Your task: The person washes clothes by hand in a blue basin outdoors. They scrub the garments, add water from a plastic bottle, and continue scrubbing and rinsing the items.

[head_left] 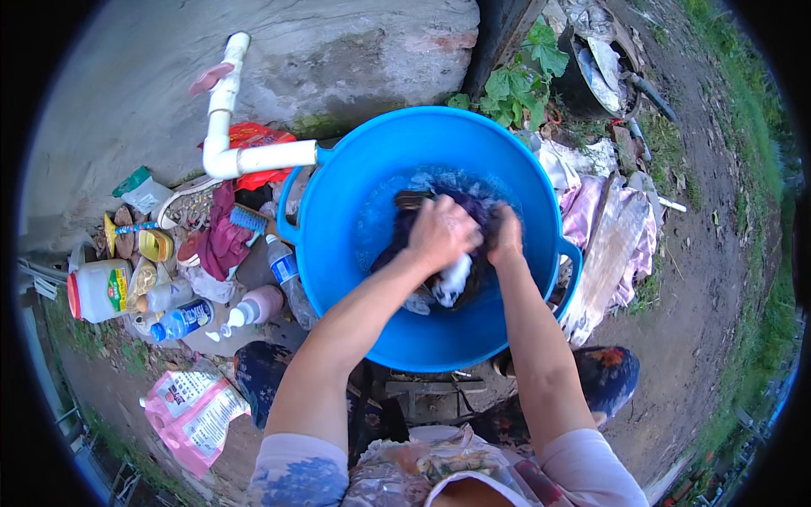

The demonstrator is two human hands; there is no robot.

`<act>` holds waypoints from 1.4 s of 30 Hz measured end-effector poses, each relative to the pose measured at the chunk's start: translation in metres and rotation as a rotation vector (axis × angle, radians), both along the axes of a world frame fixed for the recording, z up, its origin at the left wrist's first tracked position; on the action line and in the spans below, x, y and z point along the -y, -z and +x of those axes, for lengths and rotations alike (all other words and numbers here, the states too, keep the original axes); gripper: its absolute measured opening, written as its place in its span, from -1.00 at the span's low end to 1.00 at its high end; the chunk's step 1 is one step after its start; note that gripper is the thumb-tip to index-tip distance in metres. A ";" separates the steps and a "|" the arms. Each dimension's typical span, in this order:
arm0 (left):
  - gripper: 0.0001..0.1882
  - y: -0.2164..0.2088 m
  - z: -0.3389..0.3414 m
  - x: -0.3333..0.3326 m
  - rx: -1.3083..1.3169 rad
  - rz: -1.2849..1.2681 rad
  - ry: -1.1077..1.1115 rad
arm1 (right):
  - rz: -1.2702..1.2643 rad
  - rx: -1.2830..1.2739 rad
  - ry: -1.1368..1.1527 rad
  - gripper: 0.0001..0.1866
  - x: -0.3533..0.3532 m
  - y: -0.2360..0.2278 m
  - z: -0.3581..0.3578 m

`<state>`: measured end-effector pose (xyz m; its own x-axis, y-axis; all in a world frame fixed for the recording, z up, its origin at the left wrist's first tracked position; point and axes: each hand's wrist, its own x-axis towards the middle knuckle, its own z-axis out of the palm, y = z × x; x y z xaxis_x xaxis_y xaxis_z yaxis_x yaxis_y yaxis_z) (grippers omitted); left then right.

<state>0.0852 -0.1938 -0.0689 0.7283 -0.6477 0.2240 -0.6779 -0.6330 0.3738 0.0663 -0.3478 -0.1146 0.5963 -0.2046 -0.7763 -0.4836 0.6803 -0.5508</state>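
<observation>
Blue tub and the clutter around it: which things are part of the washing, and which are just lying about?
In use:
blue tub of soapy water
dark cloth
white cloth
left hand and right hand, both gripping the cloths

Lying about:
white pipe
brush
plastic bottles
white jug
pink bag
washboard

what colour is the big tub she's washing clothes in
Bright blue tub, handles included; it shows in the head view.

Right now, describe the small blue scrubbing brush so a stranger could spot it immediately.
Start at the big round blue plastic basin and look just past its left rim, below the white plastic pipe. The small blue scrubbing brush lies against a crumpled maroon cloth; its blue bristles distinguish it from the bottles nearby.
</observation>
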 end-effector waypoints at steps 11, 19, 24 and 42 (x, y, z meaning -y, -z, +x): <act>-0.38 -0.001 -0.105 -0.056 -0.470 0.117 -0.645 | -1.318 0.008 -0.902 -0.64 -0.108 -0.007 -0.096; -0.62 0.042 -0.008 -0.042 -0.583 0.237 -0.662 | -1.275 -0.143 -0.863 -0.64 -0.073 0.011 -0.003; -0.54 0.086 0.048 -0.102 -0.861 0.059 -0.826 | -1.093 0.119 -0.932 -0.39 -0.022 -0.036 0.000; -0.65 -0.039 -0.074 -0.091 -0.228 -0.056 -0.231 | -1.350 0.572 -1.293 -0.70 -0.020 -0.223 -0.056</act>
